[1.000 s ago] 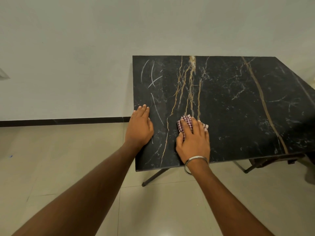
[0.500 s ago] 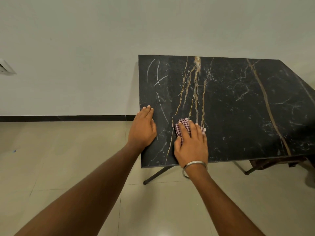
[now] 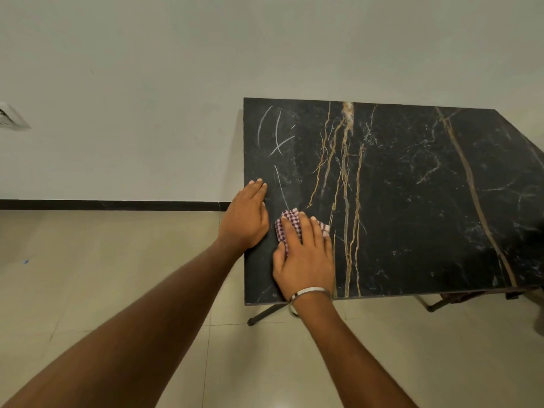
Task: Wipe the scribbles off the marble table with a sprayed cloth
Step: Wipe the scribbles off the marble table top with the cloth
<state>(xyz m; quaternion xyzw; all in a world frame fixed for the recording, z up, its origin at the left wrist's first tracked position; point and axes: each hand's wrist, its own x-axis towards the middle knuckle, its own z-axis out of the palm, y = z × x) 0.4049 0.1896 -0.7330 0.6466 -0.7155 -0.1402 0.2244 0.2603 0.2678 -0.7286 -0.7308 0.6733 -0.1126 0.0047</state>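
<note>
A black marble table point(image 3: 412, 201) with gold veins stands against the wall. White scribbles point(image 3: 276, 134) mark its far left corner, and one thin white line point(image 3: 279, 184) runs down toward my hands. My right hand point(image 3: 304, 257) lies flat on a red-and-white checked cloth point(image 3: 290, 223), pressing it onto the near left part of the top. My left hand point(image 3: 245, 217) rests flat on the table's left edge, fingers together, just left of the cloth. Most of the cloth is hidden under my fingers.
The table's metal legs point(image 3: 265, 313) stick out below the near edge over a beige tiled floor point(image 3: 117, 275). A white wall point(image 3: 147, 83) with a dark skirting runs behind. A white fitting point(image 3: 10, 117) sits on the wall at far left.
My right hand has slid the cloth leftward across the near part of the table, closing up on my left hand. The left hand has stayed on the table's edge.
</note>
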